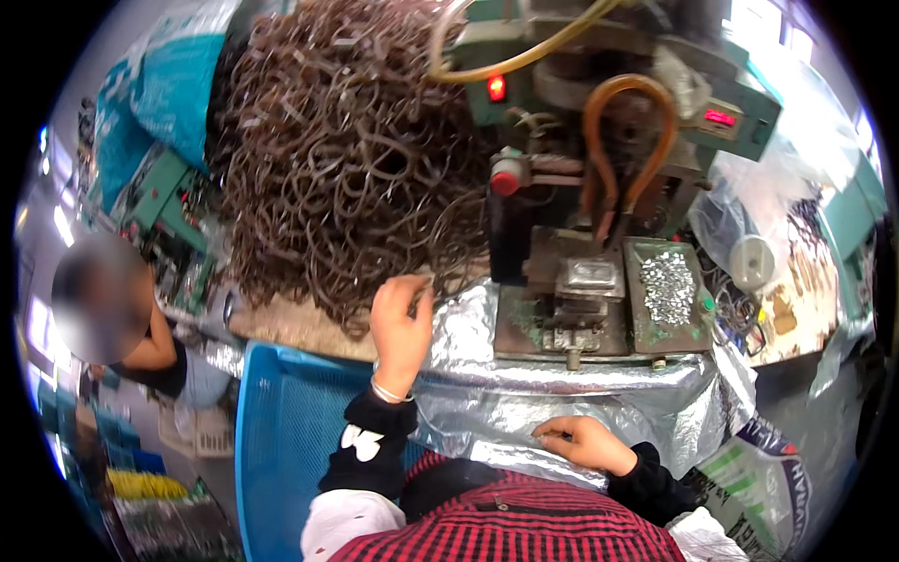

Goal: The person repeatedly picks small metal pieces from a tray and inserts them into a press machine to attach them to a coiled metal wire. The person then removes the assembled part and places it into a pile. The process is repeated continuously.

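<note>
My left hand (403, 323) reaches to the lower right edge of a large tangled pile of brown straps (346, 159). Its thumb and fingers are curled toward each other, and a bit of dark strap shows between them. Low over the silver foil covering (459, 398) at the bench front, my right hand (585, 442) hangs with loosely bent fingers, and nothing shows in it. Ahead of it stands a green press machine (496, 112) with a metal die block (590, 278). Beside the die, a metal tray (646, 332) carries many small silvery metal pieces (668, 286).
A blue plastic crate (257, 440) stands below the bench at left. The press has a red button (505, 183) and an orange hose (667, 103). Clear plastic bags (749, 206) and cables lie at right. A person (112, 309) sits farther left; a printed sack (754, 487) lies lower right.
</note>
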The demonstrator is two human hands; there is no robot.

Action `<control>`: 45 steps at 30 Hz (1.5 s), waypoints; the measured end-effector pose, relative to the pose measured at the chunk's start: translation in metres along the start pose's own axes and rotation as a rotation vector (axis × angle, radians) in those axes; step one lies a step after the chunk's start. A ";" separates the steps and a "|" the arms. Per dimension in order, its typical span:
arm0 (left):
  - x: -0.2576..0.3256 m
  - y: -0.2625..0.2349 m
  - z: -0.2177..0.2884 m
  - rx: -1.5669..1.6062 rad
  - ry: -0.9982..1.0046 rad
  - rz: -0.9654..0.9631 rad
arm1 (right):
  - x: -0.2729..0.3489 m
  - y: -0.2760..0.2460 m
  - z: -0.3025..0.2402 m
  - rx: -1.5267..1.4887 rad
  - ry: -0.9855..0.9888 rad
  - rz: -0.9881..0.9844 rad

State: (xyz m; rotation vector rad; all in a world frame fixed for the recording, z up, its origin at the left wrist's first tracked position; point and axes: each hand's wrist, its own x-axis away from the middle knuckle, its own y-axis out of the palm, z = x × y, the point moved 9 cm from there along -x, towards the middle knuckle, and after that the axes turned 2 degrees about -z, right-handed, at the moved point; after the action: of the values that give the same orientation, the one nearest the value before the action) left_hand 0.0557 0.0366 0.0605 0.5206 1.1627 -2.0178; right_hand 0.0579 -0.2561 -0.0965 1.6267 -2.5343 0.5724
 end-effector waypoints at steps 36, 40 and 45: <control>0.012 -0.022 0.110 0.405 0.089 -0.020 | 0.070 -0.229 -0.060 0.945 -0.083 1.305; -0.010 0.013 0.186 0.318 0.582 -0.018 | 0.067 -0.232 -0.079 0.934 -0.126 1.342; -0.011 0.049 0.193 0.359 0.718 0.024 | 0.068 -0.229 -0.077 0.869 -0.084 1.391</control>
State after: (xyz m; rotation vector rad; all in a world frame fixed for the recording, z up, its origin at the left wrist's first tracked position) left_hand 0.1030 -0.1405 0.1377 1.5218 1.1629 -2.0839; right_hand 0.2220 -0.3721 0.0541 -0.5198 -3.3043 1.8146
